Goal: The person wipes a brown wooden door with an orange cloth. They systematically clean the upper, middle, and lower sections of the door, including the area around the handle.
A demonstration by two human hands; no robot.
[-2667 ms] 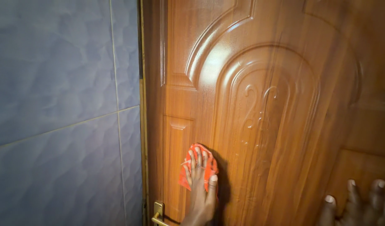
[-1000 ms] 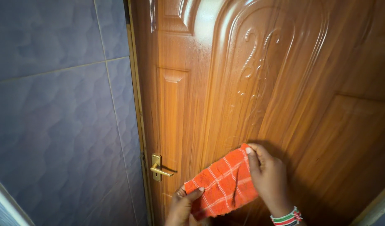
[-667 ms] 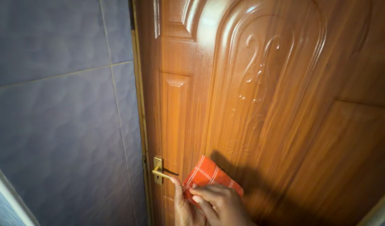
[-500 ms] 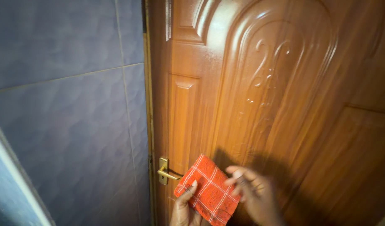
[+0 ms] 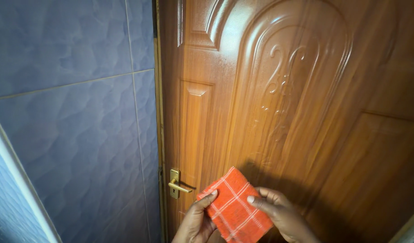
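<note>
- Straight ahead, we are facing a wooden door (image 5: 306,103) in a warm orange-brown finish; it is filling most of the view, and its raised arched panel is carrying a carved scroll pattern.
- To its left, a wall of blue-grey tiles (image 5: 72,126) with a rippled surface is running up to the door's edge, pale grout lines crossing it.
- Low in front of the door, we are holding a folded orange cloth (image 5: 236,207) with thin white checks; it is sitting tilted, one corner pointing up toward the carved panel, and we cannot tell whether it is touching the wood behind it.
- Our right hand (image 5: 283,218) is pinching the cloth's right side, thumb lying on its face, the fingers closed on the fabric.
- Our left hand (image 5: 195,222) is gripping the cloth's left edge, thumb tip pressing on the front and the fingers hidden behind it. The two hands are being kept apart by the cloth between them.
- Just left of the cloth, a small brass lever handle (image 5: 176,184) on its plate is sticking out near the door's edge.
</note>
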